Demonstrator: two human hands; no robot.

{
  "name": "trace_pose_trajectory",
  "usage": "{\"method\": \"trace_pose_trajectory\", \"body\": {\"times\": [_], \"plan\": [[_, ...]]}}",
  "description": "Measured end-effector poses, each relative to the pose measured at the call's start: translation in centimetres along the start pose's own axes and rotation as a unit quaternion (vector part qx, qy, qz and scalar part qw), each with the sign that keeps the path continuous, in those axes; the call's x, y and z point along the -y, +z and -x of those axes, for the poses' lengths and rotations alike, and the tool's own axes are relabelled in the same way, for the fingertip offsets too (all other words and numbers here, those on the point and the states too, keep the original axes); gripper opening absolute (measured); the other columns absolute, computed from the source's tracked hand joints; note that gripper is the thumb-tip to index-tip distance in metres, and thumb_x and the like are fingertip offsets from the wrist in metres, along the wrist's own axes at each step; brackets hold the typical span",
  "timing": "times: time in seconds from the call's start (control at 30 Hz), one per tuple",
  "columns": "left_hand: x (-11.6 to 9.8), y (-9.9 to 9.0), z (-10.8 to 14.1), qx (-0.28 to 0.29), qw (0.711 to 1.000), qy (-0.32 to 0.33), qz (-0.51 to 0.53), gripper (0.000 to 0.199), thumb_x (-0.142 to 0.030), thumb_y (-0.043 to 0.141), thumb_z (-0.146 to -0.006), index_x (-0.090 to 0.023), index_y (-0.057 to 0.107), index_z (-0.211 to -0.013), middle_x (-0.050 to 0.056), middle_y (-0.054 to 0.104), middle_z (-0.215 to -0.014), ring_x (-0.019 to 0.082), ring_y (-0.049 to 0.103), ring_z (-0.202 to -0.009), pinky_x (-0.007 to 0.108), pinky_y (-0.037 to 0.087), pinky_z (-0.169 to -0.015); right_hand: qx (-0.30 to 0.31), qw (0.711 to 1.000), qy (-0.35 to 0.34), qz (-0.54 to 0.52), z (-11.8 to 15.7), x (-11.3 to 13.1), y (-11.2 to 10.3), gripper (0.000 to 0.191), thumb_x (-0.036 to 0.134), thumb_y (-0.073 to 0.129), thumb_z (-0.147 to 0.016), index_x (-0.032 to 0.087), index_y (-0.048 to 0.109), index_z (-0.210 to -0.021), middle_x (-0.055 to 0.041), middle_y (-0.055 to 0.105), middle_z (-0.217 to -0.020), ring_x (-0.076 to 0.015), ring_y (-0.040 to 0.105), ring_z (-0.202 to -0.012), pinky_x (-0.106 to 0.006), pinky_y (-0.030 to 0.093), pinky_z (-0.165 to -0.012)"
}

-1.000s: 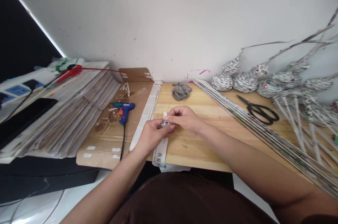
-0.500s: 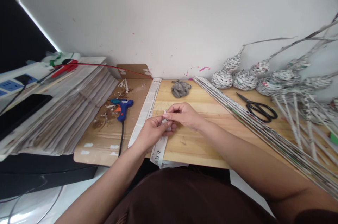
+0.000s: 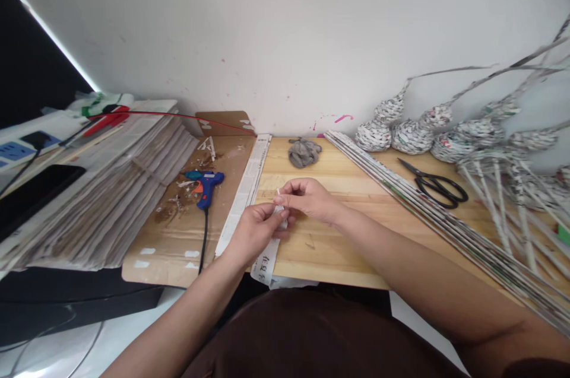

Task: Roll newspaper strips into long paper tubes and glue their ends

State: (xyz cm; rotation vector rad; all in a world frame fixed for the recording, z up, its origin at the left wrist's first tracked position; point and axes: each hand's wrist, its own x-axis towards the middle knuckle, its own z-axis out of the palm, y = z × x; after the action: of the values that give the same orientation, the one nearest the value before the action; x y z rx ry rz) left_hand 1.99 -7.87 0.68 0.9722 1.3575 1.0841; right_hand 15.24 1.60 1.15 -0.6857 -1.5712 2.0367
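Both hands meet over the wooden table (image 3: 338, 247), on one newspaper strip (image 3: 266, 262). The strip's printed tail runs down under my left wrist to the table's front edge. My left hand (image 3: 260, 225) is closed, thumb pressing the strip against the fingers. Just above it, my right hand (image 3: 305, 200) pinches the rolled upper end, whose thin white tip pokes up between the fingertips. Fingers hide most of the rolled part. To the left lies a stack of flat newspaper strips (image 3: 243, 200); behind the hands sits a crumpled grey cloth (image 3: 304, 152).
A blue glue gun (image 3: 207, 185) rests on stained cardboard (image 3: 164, 256), left. Beyond it are piled newspapers (image 3: 111, 212) and a black phone (image 3: 44, 191). On the right lie long paper rods (image 3: 414, 209), black scissors (image 3: 436, 182) and several woven gourd shapes (image 3: 412, 136).
The strip's upper end is now rolled into a narrower tip between my fingertips, and its printed face there has turned out of sight. Both hands stay nearly in place.
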Motion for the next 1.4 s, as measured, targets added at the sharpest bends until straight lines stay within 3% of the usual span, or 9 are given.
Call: {"method": "trace_pose_trajectory", "body": {"times": [0.13,0.5,0.67,0.87,1.17,1.3,1.4], "plan": [[0.2,0.01,-0.06,-0.004,1.0,0.004,0.003,0.027,-0.039,0.067,-0.077,-0.015,0.072,-0.089,0.007,0.072,-0.086,0.019,0.066,-0.085,0.03,0.054,-0.077,0.01,0.999,-0.015,0.051,-0.03,0.07,-0.46,0.029,0.035,0.078,-0.065,0.013,0.064,-0.075,-0.0015,0.066,-0.064,-0.0105,0.06,-0.051,-0.022,0.048,-0.048],[0.14,0.13,0.08,0.019,1.0,0.003,-0.003,0.023,-0.034,0.066,-0.078,-0.016,0.071,-0.091,0.006,0.073,-0.087,0.018,0.067,-0.088,0.032,0.052,-0.083,-0.01,0.999,0.002,0.036,-0.07,-0.5,0.04,0.032,0.039,0.077,-0.066,0.016,0.055,-0.07,0.0032,0.06,-0.052,-0.0093,0.053,-0.04,-0.02,0.042,-0.038],[-0.01,-0.08,0.1,0.041,0.999,-0.007,0.003,0.023,-0.034,0.066,-0.078,-0.014,0.071,-0.089,0.008,0.073,-0.089,0.018,0.067,-0.088,0.031,0.052,-0.084,0.029,0.996,-0.019,0.077,-0.04,0.05,-0.53,0.026,0.034,0.077,-0.066,0.014,0.063,-0.077,0.0005,0.063,-0.066,-0.0089,0.056,-0.054,-0.021,0.045,-0.049],[0.32,0.42,0.29,0.006,1.0,0.0,0.008,0.031,-0.033,0.074,-0.07,-0.017,0.069,-0.097,0.006,0.071,-0.092,0.017,0.066,-0.085,0.031,0.053,-0.08,-0.008,0.994,-0.037,0.1,-0.19,-0.11,-0.57,0.029,0.038,0.079,-0.063,0.014,0.063,-0.069,0.0021,0.059,-0.06,-0.0072,0.049,-0.053,-0.02,0.038,-0.048],[0.3,0.62,0.41,-0.02,0.999,-0.032,0.015,0.028,-0.036,0.076,-0.067,-0.014,0.072,-0.084,0.006,0.068,-0.079,0.017,0.064,-0.076,0.029,0.056,-0.065,-0.026,0.995,-0.026,0.088,-0.03,-0.41,-0.11,0.035,0.039,0.08,-0.061,0.016,0.055,-0.067,0.0045,0.055,-0.055,-0.007,0.048,-0.046,-0.019,0.034,-0.041],[0.06,0.57,0.36,-0.03,0.999,-0.019,0.007,0.027,-0.036,0.077,-0.065,-0.015,0.073,-0.081,0.004,0.067,-0.078,0.016,0.063,-0.075,0.026,0.056,-0.061,0.018,0.998,-0.018,0.066,-0.03,-0.32,-0.36,0.034,0.042,0.077,-0.065,0.016,0.056,-0.072,0.0028,0.059,-0.058,-0.0094,0.054,-0.05,-0.021,0.042,-0.046],[-0.04,0.57,0.29,-0.028,0.999,-0.027,0.008,0.027,-0.035,0.077,-0.065,-0.014,0.073,-0.082,0.004,0.068,-0.076,0.016,0.064,-0.075,0.026,0.056,-0.063,0.041,0.993,-0.028,0.108,-0.02,-0.13,-0.58,0.032,0.042,0.076,-0.066,0.015,0.059,-0.072,0.0011,0.061,-0.062,-0.0093,0.055,-0.053,-0.021,0.042,-0.049]]}}
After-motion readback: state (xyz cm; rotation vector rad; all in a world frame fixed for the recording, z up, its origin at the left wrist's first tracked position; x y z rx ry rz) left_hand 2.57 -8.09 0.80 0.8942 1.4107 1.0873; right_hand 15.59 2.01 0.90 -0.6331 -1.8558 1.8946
